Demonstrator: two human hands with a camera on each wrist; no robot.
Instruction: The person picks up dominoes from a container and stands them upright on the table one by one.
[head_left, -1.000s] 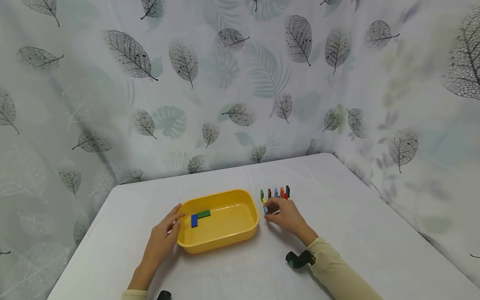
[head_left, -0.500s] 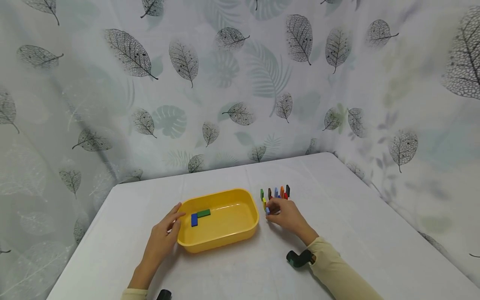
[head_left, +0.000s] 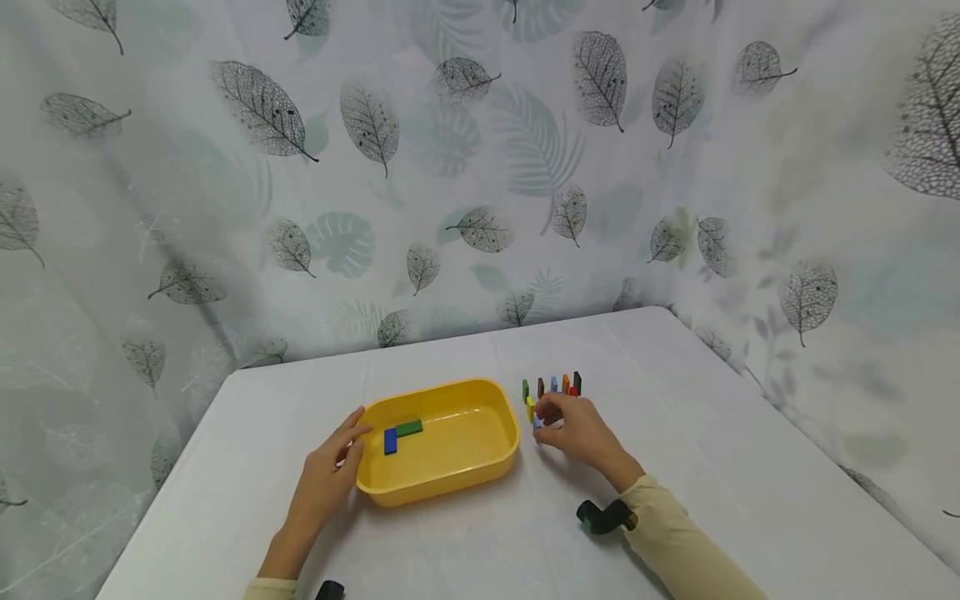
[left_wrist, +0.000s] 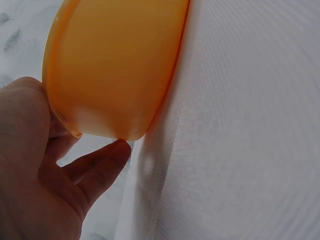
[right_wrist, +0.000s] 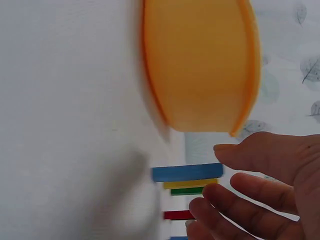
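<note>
A shallow yellow tray (head_left: pixel 442 487) stands on the white table with a blue block (head_left: pixel 390 441) and a green block (head_left: pixel 408 427) lying inside. My left hand (head_left: pixel 322 479) rests at its left end, fingers on the rim and outer wall, as the left wrist view confirms. Right of the tray, a light blue block (right_wrist: pixel 187 172) stands on edge. My right hand (head_left: pixel 577 431) is around its near end; thumb and fingers look slightly parted, the thumb close to the corner. Behind it stand a yellow block (head_left: pixel 530 407) and a green block (head_left: pixel 526 389).
Further upright blocks stand beyond my right hand: brown (head_left: pixel 541 387), light blue, orange (head_left: pixel 566 382), red and black (head_left: pixel 577 382); the hand hides part of this group. Leaf-patterned curtains (head_left: pixel 450 183) hang behind the table and along its sides.
The light blue block has shifted slightly right with my right hand and now stands beside the yellow one. Thumb and fingertips appear to have eased apart. My left hand and the tray have stayed put.
</note>
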